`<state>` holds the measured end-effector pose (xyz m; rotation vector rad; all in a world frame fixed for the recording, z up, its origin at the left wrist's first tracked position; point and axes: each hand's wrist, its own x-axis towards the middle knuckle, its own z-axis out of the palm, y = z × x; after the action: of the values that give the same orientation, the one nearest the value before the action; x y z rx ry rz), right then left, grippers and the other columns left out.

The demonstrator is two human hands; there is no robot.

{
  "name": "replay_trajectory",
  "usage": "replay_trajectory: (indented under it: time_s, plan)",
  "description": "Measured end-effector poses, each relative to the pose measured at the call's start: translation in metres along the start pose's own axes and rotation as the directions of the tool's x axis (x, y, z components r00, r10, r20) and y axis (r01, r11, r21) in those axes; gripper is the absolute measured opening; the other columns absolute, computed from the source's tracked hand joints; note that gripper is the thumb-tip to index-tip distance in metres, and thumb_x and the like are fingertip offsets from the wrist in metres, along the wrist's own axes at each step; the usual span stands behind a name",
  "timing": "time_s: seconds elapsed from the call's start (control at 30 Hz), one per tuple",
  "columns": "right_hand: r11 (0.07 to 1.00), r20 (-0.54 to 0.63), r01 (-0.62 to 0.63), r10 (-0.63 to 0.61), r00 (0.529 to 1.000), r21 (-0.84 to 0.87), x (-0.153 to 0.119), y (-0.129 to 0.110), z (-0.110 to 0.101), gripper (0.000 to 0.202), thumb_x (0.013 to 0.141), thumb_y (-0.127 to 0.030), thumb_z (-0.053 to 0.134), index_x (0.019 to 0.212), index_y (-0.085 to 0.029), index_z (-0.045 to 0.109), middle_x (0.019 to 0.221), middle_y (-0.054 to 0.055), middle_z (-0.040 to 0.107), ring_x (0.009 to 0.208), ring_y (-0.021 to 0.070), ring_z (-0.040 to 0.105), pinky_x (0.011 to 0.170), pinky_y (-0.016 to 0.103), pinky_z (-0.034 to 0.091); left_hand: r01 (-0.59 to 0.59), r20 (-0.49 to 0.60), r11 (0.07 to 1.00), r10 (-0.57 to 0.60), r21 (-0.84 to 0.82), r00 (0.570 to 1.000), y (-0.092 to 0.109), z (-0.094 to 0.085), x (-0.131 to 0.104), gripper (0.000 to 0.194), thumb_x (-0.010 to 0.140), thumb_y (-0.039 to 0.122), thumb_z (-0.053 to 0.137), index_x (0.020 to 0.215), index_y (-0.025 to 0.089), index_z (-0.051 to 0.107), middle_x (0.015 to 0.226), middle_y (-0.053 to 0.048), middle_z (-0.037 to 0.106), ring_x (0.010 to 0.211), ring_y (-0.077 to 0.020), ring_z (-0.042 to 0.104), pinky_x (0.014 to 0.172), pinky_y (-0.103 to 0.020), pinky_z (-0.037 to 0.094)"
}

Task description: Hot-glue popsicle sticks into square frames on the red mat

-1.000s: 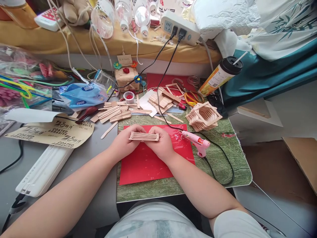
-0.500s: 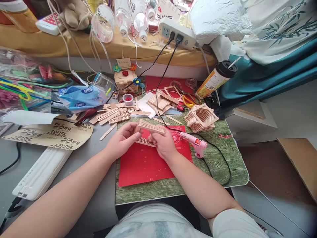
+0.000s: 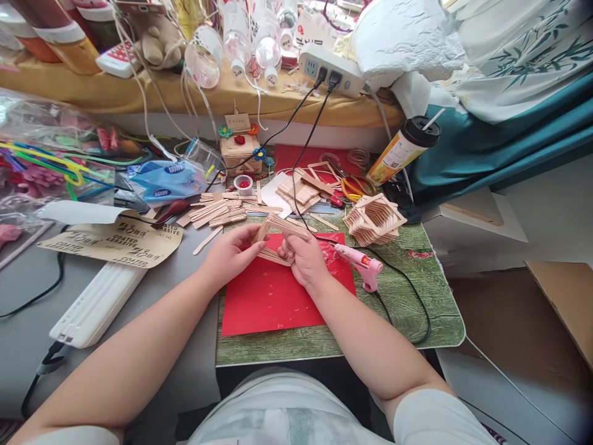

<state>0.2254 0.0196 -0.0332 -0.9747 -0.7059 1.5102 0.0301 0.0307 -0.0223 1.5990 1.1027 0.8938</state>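
Note:
Between my two hands is a square frame of stacked popsicle sticks (image 3: 288, 227), held tilted above a red sheet (image 3: 273, 303). My left hand (image 3: 238, 250) grips its left side, thumb inside the near edge. On the right side, my right hand (image 3: 304, 254) is closed round the sticks, and part of the frame is hidden behind its fingers. A pink glue gun (image 3: 364, 264) lies just right of my right hand. Beyond it stands another popsicle-stick frame (image 3: 374, 219), twisted in layers. Loose popsicle sticks (image 3: 217, 211) are piled behind my left hand.
A green wood-patterned board (image 3: 287, 353) lies under the work. Black cords run over it from a power strip (image 3: 331, 69). At the back are a stick box with flowers (image 3: 241, 154) and a lidded cup (image 3: 403, 151). Sandpaper (image 3: 111, 244) lies on the left over a white device (image 3: 99, 306).
The view has shifted slightly, so the background sits a little further right on the left side. Both hands keep hold of the stick frame; the right fingers have shifted a little on it.

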Motion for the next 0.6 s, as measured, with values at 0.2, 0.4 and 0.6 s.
replay_trajectory:
  time_s: [0.2, 0.4, 0.6]
  plan:
    - [0.985, 0.025, 0.124, -0.122, 0.992, -0.122, -0.003, 0.0, -0.001, 0.033, 0.085, -0.046, 0.076, 0.08, -0.026, 0.05, 0.064, -0.009, 0.042, 0.058, 0.0116, 0.04, 0.064, 0.029, 0.044, -0.037, 0.026, 0.999, 0.037, -0.026, 0.999, 0.0, -0.006, 0.005, 0.044, 0.095, 0.048, 0.074, 0.128, 0.021, 0.069, 0.121, -0.011, 0.077, 0.111, -0.0251, 0.074, 0.1, -0.039, 0.06]
    - [0.896, 0.144, 0.274, -0.238, 0.961, -0.349, -0.007, -0.006, -0.012, 0.035, 0.076, -0.037, 0.079, 0.067, -0.023, 0.048, 0.064, -0.007, 0.043, 0.065, 0.0126, 0.038, 0.063, 0.027, 0.032, -0.13, 0.066, 0.852, 0.112, 0.507, 0.991, 0.003, -0.003, 0.002, 0.036, 0.098, 0.044, 0.062, 0.126, 0.022, 0.063, 0.113, -0.009, 0.076, 0.1, -0.0261, 0.072, 0.09, -0.039, 0.059]
    - [0.818, 0.188, 0.31, -0.249, 0.95, -0.485, -0.005, -0.002, -0.015, 0.031, 0.08, -0.04, 0.072, 0.069, -0.024, 0.047, 0.066, -0.007, 0.044, 0.065, 0.0136, 0.04, 0.063, 0.027, 0.033, -0.096, -0.011, 0.734, 0.14, 0.672, 0.99, 0.003, 0.015, 0.005, 0.018, 0.098, 0.032, 0.053, 0.109, 0.022, 0.063, 0.109, -0.01, 0.072, 0.102, -0.0286, 0.067, 0.091, -0.041, 0.053]
